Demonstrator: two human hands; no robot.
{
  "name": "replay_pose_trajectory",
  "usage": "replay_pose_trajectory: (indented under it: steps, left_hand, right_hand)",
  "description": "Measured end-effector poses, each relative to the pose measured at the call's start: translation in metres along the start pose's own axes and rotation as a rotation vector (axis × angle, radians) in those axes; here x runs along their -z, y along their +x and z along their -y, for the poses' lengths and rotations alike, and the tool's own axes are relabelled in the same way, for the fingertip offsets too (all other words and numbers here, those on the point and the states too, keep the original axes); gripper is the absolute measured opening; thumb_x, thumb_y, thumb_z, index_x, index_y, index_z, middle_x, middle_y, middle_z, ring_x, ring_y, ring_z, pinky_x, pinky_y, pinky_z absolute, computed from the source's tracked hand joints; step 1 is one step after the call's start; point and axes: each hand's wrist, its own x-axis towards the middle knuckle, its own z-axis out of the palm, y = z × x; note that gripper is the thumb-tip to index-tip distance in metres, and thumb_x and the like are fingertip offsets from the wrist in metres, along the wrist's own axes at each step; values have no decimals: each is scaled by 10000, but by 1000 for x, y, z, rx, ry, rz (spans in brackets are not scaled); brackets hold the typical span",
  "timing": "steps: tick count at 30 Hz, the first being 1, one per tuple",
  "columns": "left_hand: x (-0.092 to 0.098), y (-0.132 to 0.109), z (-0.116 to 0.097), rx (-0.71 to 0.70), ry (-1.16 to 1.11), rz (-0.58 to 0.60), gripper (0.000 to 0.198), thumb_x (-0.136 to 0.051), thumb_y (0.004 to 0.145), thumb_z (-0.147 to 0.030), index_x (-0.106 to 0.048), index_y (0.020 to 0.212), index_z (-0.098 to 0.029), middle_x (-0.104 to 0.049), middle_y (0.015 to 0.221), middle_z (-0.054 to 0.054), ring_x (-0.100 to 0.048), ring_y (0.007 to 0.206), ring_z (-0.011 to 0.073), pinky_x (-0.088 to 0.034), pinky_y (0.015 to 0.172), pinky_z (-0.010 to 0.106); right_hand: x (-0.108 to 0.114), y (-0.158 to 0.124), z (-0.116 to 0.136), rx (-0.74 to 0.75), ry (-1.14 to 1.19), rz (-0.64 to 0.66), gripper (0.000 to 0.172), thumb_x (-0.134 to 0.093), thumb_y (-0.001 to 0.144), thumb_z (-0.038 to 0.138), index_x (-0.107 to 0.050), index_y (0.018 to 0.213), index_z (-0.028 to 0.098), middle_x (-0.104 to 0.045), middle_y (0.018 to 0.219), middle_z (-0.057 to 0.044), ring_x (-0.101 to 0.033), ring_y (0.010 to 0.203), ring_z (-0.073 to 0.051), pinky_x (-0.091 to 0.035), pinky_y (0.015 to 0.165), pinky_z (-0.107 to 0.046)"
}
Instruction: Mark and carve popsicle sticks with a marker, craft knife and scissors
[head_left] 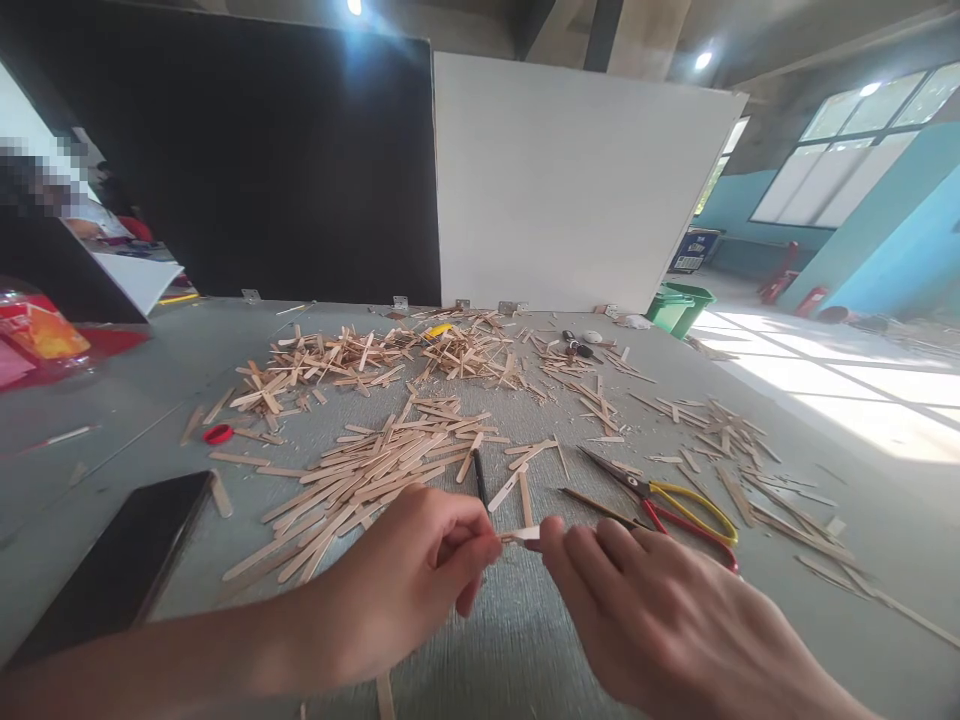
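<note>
My left hand (420,570) is closed in a pinch on a small wooden stick piece (507,539), most of it hidden by the fingers. My right hand (637,600) is wrapped around a knife (528,534); its pale blade meets the wood between the two hands, and its handle is mostly covered. Just beyond my hands lie a loose craft stick (525,498) and a slim black tool (480,480). Scissors (636,485) with one yellow and one red handle rest past my right hand, beside a thin brown pointed rod (596,503).
A heap of craft sticks (390,455) covers the middle of the grey table (247,520), with more piles behind and at right. A black phone-like slab (124,560) and a red ring (218,434) lie left. Black and white panels (570,180) stand at the back. A person sits far left.
</note>
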Motion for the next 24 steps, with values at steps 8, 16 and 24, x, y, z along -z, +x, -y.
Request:
replay_pose_trajectory:
  steps: [8, 16, 24]
  left_hand:
    - [-2, 16, 7, -34, -19, 9, 401, -484, 1016, -422, -591, 707, -191, -554, 580, -39, -442, 482, 105, -324, 498, 228]
    - [-3, 23, 18, -100, 149, -106, 447, -473, 1028, -429, -589, 672, -185, -547, 556, -25, -465, 509, 120, -292, 515, 250]
    - [9, 44, 38, -180, 261, -240, 401, -467, 956, -296, -471, 569, -193, -432, 535, -28, -370, 508, 114, -217, 506, 268]
  right_hand:
    - [-12, -1, 3, -69, 15, 92, 330, -488, 796, -54, -677, 993, 133, -640, 663, 12, -609, 487, -177, -341, 416, -373]
    - [-21, -7, 21, -132, -94, 47, 383, -541, 747, -38, -697, 1081, 65, -701, 773, -45, -655, 569, -179, -442, 468, -334]
    - [-17, -9, 31, -213, -184, 75, 437, -570, 705, -20, -716, 1111, 51, -738, 816, -88, -655, 609, -190, -509, 511, -310]
